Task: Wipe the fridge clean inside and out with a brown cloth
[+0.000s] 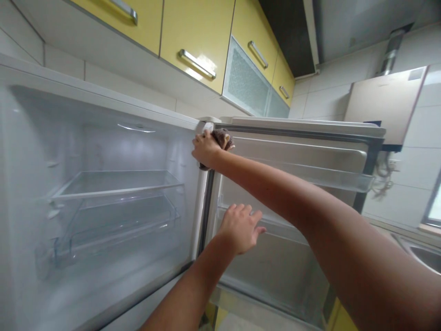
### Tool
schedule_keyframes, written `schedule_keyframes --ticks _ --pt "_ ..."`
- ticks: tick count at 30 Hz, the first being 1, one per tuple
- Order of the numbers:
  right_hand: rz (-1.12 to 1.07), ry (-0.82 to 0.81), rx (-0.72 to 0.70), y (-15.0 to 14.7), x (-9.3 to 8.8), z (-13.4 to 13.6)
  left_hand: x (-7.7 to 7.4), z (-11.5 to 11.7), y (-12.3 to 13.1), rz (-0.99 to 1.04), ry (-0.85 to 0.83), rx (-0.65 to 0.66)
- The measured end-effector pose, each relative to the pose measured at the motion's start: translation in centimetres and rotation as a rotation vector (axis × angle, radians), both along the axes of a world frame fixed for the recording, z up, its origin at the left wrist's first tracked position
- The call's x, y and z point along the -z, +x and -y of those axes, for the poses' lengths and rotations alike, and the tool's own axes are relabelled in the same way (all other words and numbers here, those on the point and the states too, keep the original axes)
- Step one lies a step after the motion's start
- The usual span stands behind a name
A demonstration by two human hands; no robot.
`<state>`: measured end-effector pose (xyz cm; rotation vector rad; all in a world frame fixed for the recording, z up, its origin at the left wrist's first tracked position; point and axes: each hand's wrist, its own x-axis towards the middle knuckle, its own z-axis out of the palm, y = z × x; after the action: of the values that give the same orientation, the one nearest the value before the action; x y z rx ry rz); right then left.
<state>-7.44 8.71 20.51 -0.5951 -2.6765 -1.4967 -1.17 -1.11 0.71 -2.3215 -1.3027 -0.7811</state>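
An open fridge (103, 99) fills the left half of the view, its white inside bare but for a glass shelf (117, 181). The fridge door (303, 133) stands swung open to the right. My right hand (206, 149) is closed on a brown-grey cloth (222, 136) and presses it against the top hinge corner between the fridge body and the door. My left hand (239, 227) lies flat with its fingers stretched out on the inner side of the door, at a door shelf (275, 225).
Yellow wall cabinets (198, 34) with metal handles hang above the fridge. A frosted glass cabinet door (244, 82) is beside them. A steel sink (422, 250) sits at the right edge, with white tiled walls behind.
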Motion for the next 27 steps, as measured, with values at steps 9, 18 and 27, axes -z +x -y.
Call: schedule_keyframes --ticks 9,18,27 --pt "0.115 -0.182 -0.066 2.6 11.5 0.4 0.6 -0.3 -0.2 0.027 0.005 0.075" --pt "-0.029 -0.149 -0.079 1.5 9.1 0.0 0.7 -0.4 -0.5 0.055 0.07 0.103" --pt "0.063 -0.393 -0.109 4.1 10.9 1.8 0.2 0.1 -0.9 0.01 0.021 0.042"
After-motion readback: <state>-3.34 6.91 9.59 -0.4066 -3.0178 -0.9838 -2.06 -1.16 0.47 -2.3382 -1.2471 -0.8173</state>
